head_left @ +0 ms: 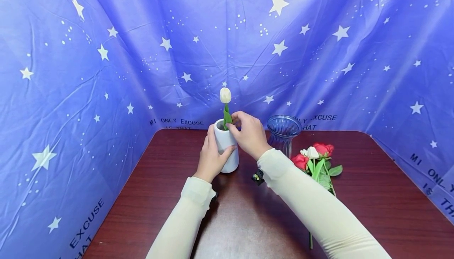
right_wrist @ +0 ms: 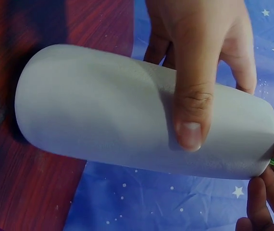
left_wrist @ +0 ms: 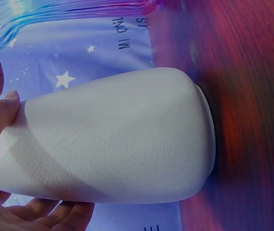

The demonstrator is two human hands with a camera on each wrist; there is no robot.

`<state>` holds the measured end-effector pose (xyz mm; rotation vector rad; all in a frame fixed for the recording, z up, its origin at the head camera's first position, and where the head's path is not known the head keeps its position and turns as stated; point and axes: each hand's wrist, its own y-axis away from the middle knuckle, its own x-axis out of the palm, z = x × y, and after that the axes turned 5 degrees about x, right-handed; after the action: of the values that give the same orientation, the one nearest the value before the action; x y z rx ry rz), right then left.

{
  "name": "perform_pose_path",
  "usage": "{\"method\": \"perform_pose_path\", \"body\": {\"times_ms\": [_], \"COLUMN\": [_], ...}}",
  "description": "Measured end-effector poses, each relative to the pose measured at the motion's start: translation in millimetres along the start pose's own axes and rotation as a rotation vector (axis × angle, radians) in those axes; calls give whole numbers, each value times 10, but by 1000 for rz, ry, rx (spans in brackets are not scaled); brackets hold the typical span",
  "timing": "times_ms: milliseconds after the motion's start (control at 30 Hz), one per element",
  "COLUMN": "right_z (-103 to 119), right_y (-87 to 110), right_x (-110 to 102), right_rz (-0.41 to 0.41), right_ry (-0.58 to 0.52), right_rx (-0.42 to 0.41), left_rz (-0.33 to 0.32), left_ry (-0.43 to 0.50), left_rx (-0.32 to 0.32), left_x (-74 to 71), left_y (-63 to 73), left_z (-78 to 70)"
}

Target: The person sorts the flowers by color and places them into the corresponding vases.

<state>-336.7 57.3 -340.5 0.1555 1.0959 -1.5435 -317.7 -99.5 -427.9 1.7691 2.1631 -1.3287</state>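
Your right sleeve [head_left: 308, 196] crosses over the flowers [head_left: 318, 169], careful

Left hand [head_left: 212, 154] wraps round the white vase [head_left: 223, 140], toward the far edge of the table [head_left: 230, 223]; right hand [head_left: 252, 135] pinches the white tulip [head_left: 225, 95] at its mouth. Slacken the left and a stem push could tip it (blue glass vase [head_left: 283, 131] close by, too). Pulling back might drag those flowers.

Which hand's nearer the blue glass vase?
Right. The right hand pinches the white tulip at the white vase's mouth, just left of the blue glass vase. The left hand grips the white vase, farther left.
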Motion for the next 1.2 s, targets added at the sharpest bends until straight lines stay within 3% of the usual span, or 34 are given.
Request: {"method": "perform_pose_path", "body": {"times_ms": [933,1200], "right_z": [-30,-36], "right_y": [58,107], "right_x": [79,71], "right_rz": [-56,-48], "right_ry": [-50,-76], "right_rx": [36,6], "left_rz": [-2,7], "left_ry": [-8,-10], "left_rx": [18,5], "left_x": [4,-6], "left_y": [-12,-3], "left_z": [-16,-16]}}
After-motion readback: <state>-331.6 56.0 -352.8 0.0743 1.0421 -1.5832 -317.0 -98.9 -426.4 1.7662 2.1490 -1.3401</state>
